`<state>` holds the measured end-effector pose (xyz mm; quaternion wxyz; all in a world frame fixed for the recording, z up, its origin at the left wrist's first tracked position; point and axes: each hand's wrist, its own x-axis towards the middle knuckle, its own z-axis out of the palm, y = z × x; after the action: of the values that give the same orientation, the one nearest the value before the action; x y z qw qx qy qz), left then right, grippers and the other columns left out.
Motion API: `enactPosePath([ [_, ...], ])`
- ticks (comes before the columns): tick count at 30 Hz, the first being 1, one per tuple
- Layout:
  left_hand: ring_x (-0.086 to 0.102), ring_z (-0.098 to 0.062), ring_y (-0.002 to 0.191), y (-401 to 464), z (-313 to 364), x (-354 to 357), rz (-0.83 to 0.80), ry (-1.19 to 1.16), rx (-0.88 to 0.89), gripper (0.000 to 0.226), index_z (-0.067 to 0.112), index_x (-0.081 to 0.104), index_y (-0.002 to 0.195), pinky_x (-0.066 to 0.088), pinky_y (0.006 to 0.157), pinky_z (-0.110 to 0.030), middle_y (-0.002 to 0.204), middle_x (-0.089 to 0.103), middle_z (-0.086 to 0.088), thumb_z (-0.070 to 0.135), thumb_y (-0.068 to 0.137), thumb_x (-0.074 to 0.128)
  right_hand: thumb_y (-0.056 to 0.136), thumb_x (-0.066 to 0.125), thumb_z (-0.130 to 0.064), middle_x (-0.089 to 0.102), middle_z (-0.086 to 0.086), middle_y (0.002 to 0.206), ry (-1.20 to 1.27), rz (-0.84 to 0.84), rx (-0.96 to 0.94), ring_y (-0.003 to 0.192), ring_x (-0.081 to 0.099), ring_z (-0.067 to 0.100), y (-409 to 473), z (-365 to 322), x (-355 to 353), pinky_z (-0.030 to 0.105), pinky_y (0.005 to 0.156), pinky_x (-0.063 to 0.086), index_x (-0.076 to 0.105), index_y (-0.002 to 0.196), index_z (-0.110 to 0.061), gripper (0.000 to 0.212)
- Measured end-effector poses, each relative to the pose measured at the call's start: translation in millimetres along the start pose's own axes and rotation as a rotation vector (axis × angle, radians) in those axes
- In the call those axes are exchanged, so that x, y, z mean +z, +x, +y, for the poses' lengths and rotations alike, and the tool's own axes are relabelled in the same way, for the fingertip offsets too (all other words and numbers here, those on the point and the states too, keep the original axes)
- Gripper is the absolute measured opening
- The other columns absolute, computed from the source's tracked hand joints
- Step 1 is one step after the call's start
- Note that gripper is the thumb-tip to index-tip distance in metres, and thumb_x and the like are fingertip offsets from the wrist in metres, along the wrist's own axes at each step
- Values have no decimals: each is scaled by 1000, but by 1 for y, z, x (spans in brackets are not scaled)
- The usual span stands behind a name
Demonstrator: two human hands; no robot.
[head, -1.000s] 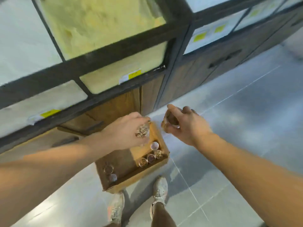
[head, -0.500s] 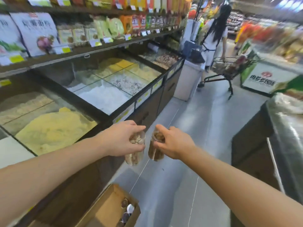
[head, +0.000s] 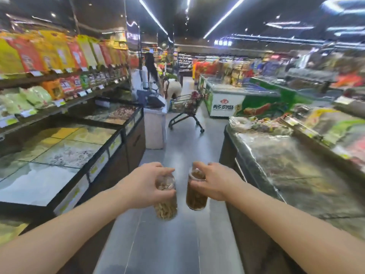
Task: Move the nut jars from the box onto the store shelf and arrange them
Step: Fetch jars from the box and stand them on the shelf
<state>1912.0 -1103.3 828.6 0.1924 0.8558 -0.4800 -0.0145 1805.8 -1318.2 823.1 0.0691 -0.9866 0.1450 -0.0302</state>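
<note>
Two jars gripped (from above): left hand (head: 145, 185) pale-nut jar (head: 166, 204), right hand (head: 214, 182) dark-nut jar (head: 196, 196).

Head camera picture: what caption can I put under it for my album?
Left hand and right hand each hold a nut jar over the store aisle.

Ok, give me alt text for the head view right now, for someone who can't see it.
Two bare hands each hold a clear nut jar out over a supermarket aisle floor: the left hand grips the paler jar, the right hand the darker jar. Bulk bins line the left, a shopping cart stands ahead.
</note>
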Motion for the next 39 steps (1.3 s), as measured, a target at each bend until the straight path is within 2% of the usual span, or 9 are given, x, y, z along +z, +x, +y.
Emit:
enactPosePath([
  [3, 60, -7, 108, 33, 51, 22, 6, -47, 62, 81, 32, 56, 146, 50, 92, -24, 117, 60, 12, 72, 76, 59, 87, 47, -70, 60, 8, 121, -12, 12, 70, 115, 58, 32, -28, 62, -15, 40, 93, 49, 43, 142, -40, 63],
  [6, 57, -1, 101, 69, 106, 45, -17, -58, 130, 75, 33, 56, 145, 39, 81, -5, 117, 60, 15, 66, 79, 64, 88, 50, -68, 60, 8, 119, -30, 34, 140, 113, 59, 31, -58, 123, -30, 38, 89, 47, 47, 140, -36, 60],
  [12, 57, -3, 100, 140, 214, 93, -70, -110, 260, 74, 37, 54, 146, 51, 89, -27, 110, 56, 24, 63, 78, 64, 85, 47, -73, 62, 8, 124, -58, 36, 311, 115, 60, 33, -120, 242, -55, 44, 92, 52, 44, 141, -38, 66],
  [15, 50, -1, 91, 170, 274, 114, -95, -116, 371, 66, 40, 53, 146, 39, 76, -6, 106, 51, 26, 56, 83, 69, 85, 46, -73, 63, 5, 127, -59, 45, 404, 117, 60, 30, -156, 292, -68, 44, 93, 52, 41, 146, -40, 70],
  [17, 51, 0, 88, 185, 308, 125, -124, -127, 430, 66, 40, 53, 146, 37, 71, -5, 106, 50, 25, 54, 84, 70, 82, 41, -76, 62, 5, 129, -58, 38, 472, 118, 59, 29, -177, 317, -76, 44, 94, 52, 39, 149, -40, 76],
  [24, 65, -7, 92, 246, 443, 176, -266, -132, 712, 53, 39, 62, 132, 55, 84, -29, 112, 67, 14, 55, 82, 67, 88, 38, -71, 60, 10, 128, -96, 71, 784, 117, 59, 33, -256, 414, -88, 41, 90, 51, 36, 149, -39, 69],
  [29, 56, -9, 124, 289, 530, 216, -334, -142, 920, 68, 34, 51, 148, 44, 99, -24, 138, 57, 12, 57, 86, 67, 89, 38, -76, 56, 9, 137, -112, 66, 989, 124, 56, 34, -303, 474, -90, 42, 94, 50, 32, 152, -38, 74],
  [35, 58, -4, 107, 342, 621, 254, -432, -186, 1103, 56, 33, 63, 135, 46, 91, -20, 126, 62, 14, 52, 82, 70, 101, 44, -54, 60, 5, 113, -123, 112, 1241, 106, 62, 30, -343, 545, -97, 38, 79, 50, 41, 136, -40, 37],
  [39, 57, -1, 112, 376, 669, 278, -493, -189, 1172, 72, 33, 55, 144, 48, 94, -20, 130, 58, 16, 59, 78, 66, 93, 43, -66, 60, 4, 111, -82, 137, 1351, 99, 63, 28, -355, 576, -108, 43, 87, 55, 42, 131, -39, 46],
])
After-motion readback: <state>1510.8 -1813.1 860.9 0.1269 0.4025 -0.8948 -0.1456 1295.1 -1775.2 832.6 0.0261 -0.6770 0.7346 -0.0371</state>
